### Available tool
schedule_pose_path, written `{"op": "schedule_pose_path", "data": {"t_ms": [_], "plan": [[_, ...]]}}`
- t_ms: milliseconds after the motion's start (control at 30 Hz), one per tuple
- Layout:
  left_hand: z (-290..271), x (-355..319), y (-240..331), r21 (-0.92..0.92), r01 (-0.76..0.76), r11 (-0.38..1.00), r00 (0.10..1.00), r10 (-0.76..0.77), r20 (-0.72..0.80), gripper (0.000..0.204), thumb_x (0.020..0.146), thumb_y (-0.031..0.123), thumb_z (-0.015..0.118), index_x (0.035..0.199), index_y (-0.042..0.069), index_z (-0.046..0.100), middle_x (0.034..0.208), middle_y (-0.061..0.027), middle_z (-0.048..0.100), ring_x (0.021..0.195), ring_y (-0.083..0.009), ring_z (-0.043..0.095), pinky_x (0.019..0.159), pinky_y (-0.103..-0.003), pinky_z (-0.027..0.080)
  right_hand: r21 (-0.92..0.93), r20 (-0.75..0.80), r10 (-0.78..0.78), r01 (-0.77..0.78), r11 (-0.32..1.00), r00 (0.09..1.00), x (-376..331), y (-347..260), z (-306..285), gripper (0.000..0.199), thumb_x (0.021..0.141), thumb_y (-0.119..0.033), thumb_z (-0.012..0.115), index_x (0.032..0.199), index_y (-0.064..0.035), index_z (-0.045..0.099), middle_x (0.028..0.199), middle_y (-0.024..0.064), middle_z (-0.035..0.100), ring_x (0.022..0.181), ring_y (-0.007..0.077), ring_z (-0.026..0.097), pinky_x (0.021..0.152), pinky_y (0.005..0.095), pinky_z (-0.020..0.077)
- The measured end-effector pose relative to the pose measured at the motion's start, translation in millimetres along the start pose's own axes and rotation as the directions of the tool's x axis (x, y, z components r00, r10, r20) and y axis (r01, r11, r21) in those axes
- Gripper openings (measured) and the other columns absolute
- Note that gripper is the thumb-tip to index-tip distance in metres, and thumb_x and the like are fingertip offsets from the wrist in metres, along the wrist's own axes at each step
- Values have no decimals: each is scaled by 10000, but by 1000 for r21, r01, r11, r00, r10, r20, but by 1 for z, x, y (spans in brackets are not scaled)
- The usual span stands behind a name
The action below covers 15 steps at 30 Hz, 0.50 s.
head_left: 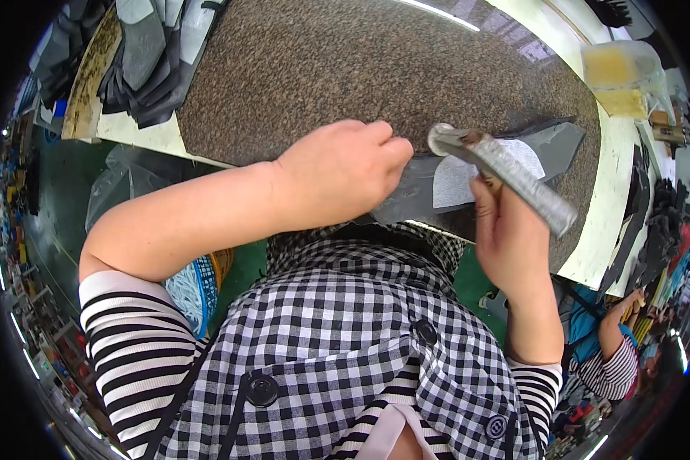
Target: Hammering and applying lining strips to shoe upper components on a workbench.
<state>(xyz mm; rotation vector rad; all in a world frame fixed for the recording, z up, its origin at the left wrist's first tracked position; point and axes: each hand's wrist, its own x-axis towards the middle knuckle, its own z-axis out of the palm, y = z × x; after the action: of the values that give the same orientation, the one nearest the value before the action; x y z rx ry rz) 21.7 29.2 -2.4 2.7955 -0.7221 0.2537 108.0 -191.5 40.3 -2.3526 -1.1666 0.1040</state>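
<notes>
Bright light; white glare streak on slab; hammer slightly blurred; edges bent, dark-rimmed

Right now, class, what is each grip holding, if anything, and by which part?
The right grip holds a hammer by its handle, close to the head. Whether the left grip holds anything cannot be told.

Hammer, apparently above dark sheet

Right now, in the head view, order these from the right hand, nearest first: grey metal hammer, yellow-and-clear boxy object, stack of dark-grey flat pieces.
1. Grey metal hammer, in the grip of the right hand.
2. Yellow-and-clear boxy object, upper right.
3. Stack of dark-grey flat pieces, upper left.
</notes>
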Motion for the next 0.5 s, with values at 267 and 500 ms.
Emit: {"op": "schedule_pose_path", "data": {"t_ms": [267,500], "plan": [[1,-11,-8,26,-42,999,994,45,-95,190,791,139,619,950,57,682,907,-49,612,816,-229,584,648,-356,497,-21,55,-73,75,997,996,11,-10,2,111,918,-137,609,948,-63,532,806,163,621,734,397,634,600,460,507],[1,-17,0,-4,153,988,980,-152,-126,225,752,140,670,963,65,658,876,-49,607,812,-238,597,701,-354,484,-82,207,-47,65,995,977,16,-16,8,158,914,-132,606,1043,-44,580,829,174,624,743,397,632,605,464,505]]}}
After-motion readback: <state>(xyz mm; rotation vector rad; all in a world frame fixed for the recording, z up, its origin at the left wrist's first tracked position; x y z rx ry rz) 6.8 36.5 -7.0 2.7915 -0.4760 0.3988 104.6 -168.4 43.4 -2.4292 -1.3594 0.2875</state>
